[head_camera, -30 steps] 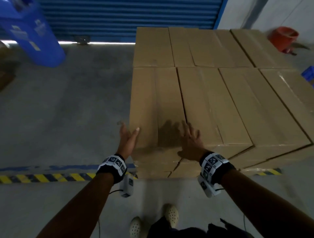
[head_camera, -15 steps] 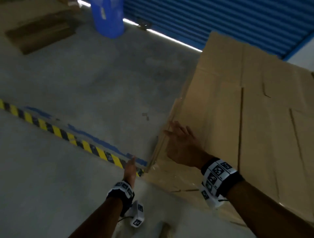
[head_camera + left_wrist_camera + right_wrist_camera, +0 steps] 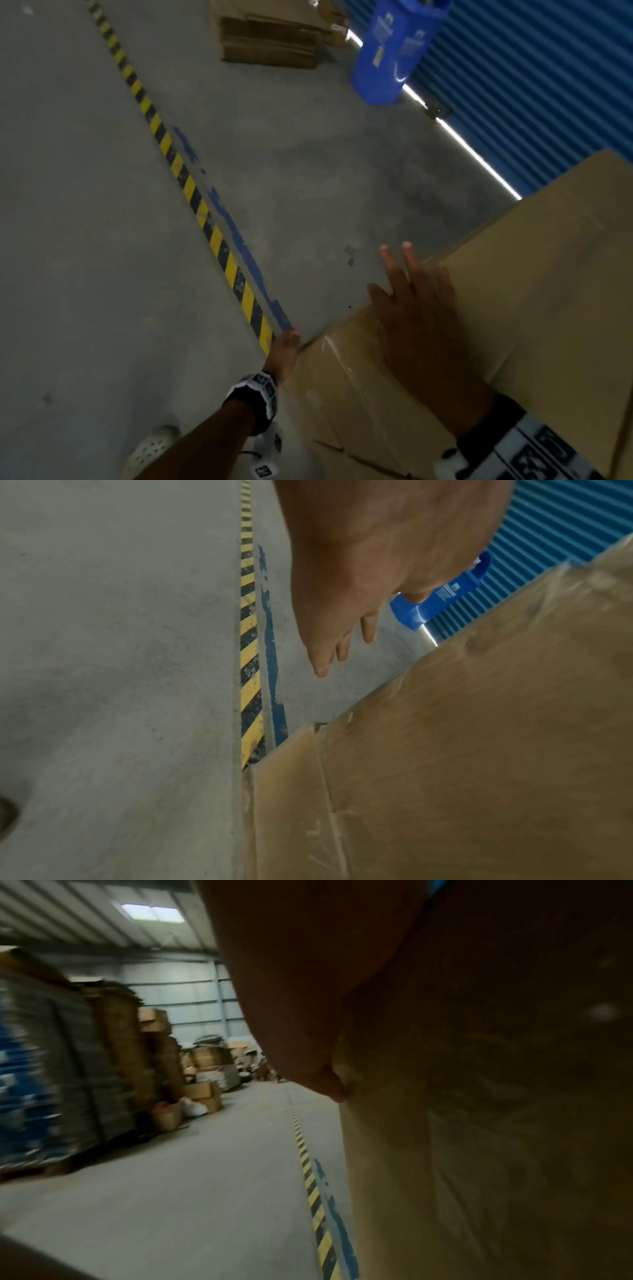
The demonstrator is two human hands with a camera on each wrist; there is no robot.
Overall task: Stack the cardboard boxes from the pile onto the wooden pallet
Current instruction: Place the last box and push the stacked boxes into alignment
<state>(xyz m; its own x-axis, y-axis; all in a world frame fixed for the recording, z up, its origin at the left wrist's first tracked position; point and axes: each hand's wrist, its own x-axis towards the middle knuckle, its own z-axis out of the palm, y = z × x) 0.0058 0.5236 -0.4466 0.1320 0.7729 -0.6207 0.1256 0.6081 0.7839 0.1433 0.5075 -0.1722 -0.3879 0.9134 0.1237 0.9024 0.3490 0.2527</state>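
Note:
A block of brown cardboard boxes (image 3: 534,274) fills the lower right of the head view; the pallet under it is hidden. My right hand (image 3: 411,308) lies flat over the top left edge of the nearest box, fingers straight and reaching past the edge. My left hand (image 3: 286,353) hangs lower, beside the box's left corner, fingers straight and holding nothing. In the left wrist view the left hand (image 3: 342,631) points along the floor, apart from the box side (image 3: 479,750). The right wrist view is dim, with the right hand (image 3: 308,1042) against cardboard (image 3: 496,1123).
A yellow-and-black floor stripe (image 3: 191,192) with blue paint beside it runs diagonally over the grey concrete. A blue bin (image 3: 394,51) stands by the blue roller door (image 3: 548,85). Flattened cardboard (image 3: 270,37) lies at the top. Stacked boxes (image 3: 113,1047) line the far aisle.
The view has swung left, away from the stack top toward the open floor. My left hand has come off the box side and dropped lower. The right hand has slid to the left edge.

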